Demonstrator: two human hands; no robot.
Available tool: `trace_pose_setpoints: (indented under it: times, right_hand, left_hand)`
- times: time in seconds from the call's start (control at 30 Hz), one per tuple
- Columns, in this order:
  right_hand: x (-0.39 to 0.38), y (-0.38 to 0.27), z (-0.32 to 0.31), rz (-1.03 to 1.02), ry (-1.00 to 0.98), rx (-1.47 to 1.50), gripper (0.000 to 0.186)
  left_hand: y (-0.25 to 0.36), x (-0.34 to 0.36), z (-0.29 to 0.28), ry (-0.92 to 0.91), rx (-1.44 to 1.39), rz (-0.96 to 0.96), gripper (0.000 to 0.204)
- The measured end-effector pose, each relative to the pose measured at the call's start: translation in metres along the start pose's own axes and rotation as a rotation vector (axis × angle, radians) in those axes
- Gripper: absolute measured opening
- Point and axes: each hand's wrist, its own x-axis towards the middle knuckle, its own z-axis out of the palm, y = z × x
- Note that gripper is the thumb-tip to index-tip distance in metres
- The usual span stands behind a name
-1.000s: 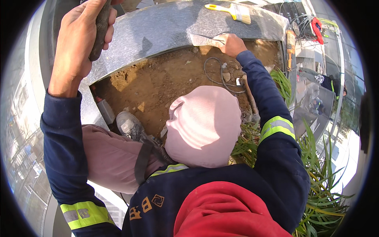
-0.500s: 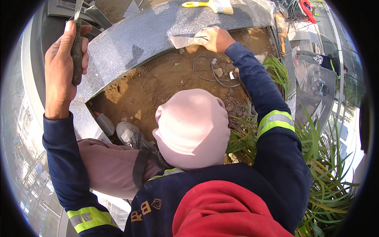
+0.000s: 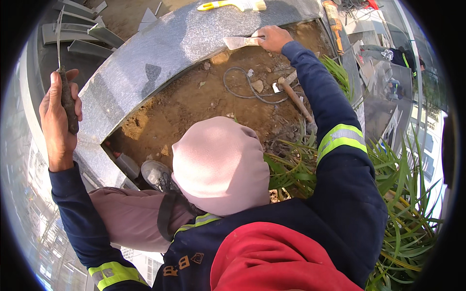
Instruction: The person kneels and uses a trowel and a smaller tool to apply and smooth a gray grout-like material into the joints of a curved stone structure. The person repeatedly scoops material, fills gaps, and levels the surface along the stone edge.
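My left hand (image 3: pixel 58 119), raised at the far left, is closed around the dark, dirt-caked handle of a thin-bladed tool (image 3: pixel 69 103). Its narrow metal blade points up, and its exact kind is unclear from this side. My right hand (image 3: pixel 275 39) grips a putty knife (image 3: pixel 235 42) whose flat blade points left. That blade lies at the inner edge of the curved grey stone curb (image 3: pixel 189 36); whether it touches the stone I cannot tell. A dark patch (image 3: pixel 152 75) marks the curb's top. A yellow-handled paintbrush (image 3: pixel 233 5) rests on the curb beyond my right hand.
Inside the curb is brown soil (image 3: pixel 179 106) with stones, a looped grey cable (image 3: pixel 233 92) and a wooden-handled hammer (image 3: pixel 297 101). Leafy plants (image 3: pixel 398 199) grow at the right. An orange power tool (image 3: pixel 334 26) lies far right, with another person (image 3: pixel 400 58) beyond. Grey slabs (image 3: pixel 77 31) lie far left.
The view has shifted, bringing the hammer out beside my right arm. My right hand has moved with the putty knife slightly right and away along the curb. My left hand appears lower and further left.
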Motion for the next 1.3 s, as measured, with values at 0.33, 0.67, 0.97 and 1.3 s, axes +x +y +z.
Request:
trace_pose_setpoints:
  times: [0.33,0.67,0.97,1.3]
  right_hand:
    - [0.004,0.091,0.001,0.107,-0.107,0.073,0.046]
    - [-0.002,0.162,0.000,0.299,-0.024,0.001,0.050]
    - [-0.058,0.110,0.009,0.614,0.447,0.260,0.048]
    - [-0.071,-0.076,0.111,1.047,0.569,0.998,0.038]
  left_hand:
    - [-0.012,0.007,-0.007,0.013,0.056,-0.038,0.063]
    - [-0.015,0.014,-0.007,0.048,0.031,-0.053,0.062]
    - [-0.005,0.013,-0.010,0.090,0.047,0.018,0.061]
    - [0.011,0.003,-0.021,0.049,-0.093,0.102,0.059]
